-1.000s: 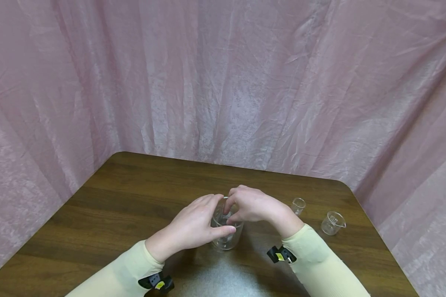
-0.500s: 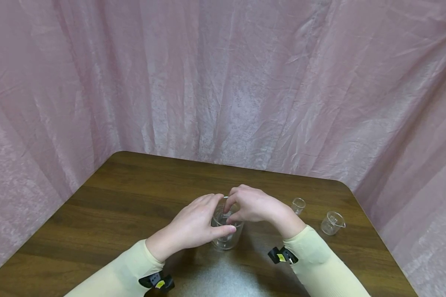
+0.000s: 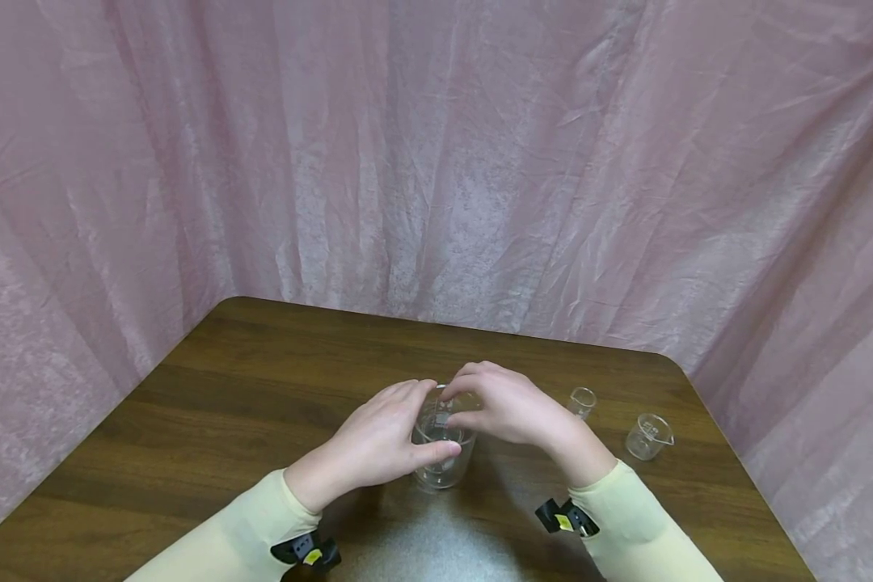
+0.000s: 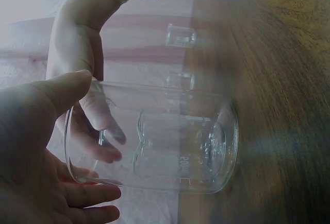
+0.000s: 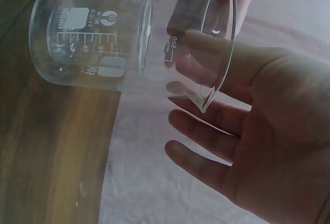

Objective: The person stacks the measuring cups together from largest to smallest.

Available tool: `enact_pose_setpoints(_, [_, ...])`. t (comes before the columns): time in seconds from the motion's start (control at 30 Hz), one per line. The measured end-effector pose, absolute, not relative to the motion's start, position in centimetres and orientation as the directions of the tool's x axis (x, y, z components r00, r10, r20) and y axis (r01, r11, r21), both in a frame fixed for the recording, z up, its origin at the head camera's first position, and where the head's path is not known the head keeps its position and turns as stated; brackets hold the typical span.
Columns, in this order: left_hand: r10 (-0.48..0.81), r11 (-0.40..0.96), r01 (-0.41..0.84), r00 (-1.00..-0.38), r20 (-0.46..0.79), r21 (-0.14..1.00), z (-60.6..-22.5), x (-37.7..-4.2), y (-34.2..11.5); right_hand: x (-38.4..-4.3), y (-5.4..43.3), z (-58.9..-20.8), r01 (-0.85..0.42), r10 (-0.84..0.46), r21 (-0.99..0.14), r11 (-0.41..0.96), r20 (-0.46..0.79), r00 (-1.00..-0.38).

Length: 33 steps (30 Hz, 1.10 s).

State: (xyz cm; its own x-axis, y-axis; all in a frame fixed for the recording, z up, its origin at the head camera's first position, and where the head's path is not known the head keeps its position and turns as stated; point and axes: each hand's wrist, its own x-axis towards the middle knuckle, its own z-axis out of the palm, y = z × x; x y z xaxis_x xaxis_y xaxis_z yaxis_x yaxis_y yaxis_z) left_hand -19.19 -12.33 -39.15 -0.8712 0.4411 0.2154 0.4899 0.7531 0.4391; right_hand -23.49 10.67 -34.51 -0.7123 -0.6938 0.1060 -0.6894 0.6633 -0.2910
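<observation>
A large clear glass beaker (image 3: 440, 477) stands upright on the table, with a 500 mark on its wall. My left hand (image 3: 378, 440) holds it by the upper part, thumb at the near rim and fingers round the far side. Down inside it sits a smaller 100 ml beaker (image 5: 77, 18), its rim (image 4: 142, 141) well below the large one's mouth. My right hand (image 3: 505, 408) is at that mouth, thumb and forefinger dipping past the rim. Those fingers are spread and apart from the smaller beaker; the other right fingers stay outside the glass.
To the right of my right hand stand two more small glass beakers, a tiny one (image 3: 582, 402) and a somewhat larger spouted one (image 3: 649, 438). The brown wooden table (image 3: 298, 356) ends at a pink curtain (image 3: 436, 162) at the back and sides.
My right hand has drawn up and slightly right, its thumb and forefinger rising from deeper inside the large beaker and spreading. My left hand and the large beaker have stayed in place.
</observation>
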Motion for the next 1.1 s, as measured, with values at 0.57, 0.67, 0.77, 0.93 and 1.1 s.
enact_pose_setpoints(0.57, [0.438,0.744,0.501,-0.865,0.245,0.442,-39.4,-19.3,-12.3,-21.9,12.1,-35.6,-0.697,-0.605,-0.2,0.688,0.372,-0.704])
enact_pose_setpoints(0.67, [0.439,0.741,0.506,-0.863,0.251,0.441,-39.4,-19.3,-12.3,-21.7,12.4,-35.8,-0.692,-0.587,-0.205,0.692,0.399,-0.705])
enact_pose_setpoints(0.77, [0.44,0.742,0.508,-0.861,0.255,0.437,-39.3,-19.3,-12.2,-21.6,12.8,-35.8,-0.687,-0.573,-0.204,0.698,0.416,-0.706])
enact_pose_setpoints(0.93, [0.435,0.753,0.501,-0.865,0.248,0.426,-39.2,-19.3,-12.1,-21.4,13.6,-35.9,-0.671,-0.552,-0.198,0.714,0.431,-0.714])
enact_pose_setpoints(1.1, [0.433,0.757,0.495,-0.869,0.24,0.427,-39.1,-19.2,-12.1,-21.4,14.2,-35.8,-0.651,-0.528,-0.218,0.727,0.428,-0.734])
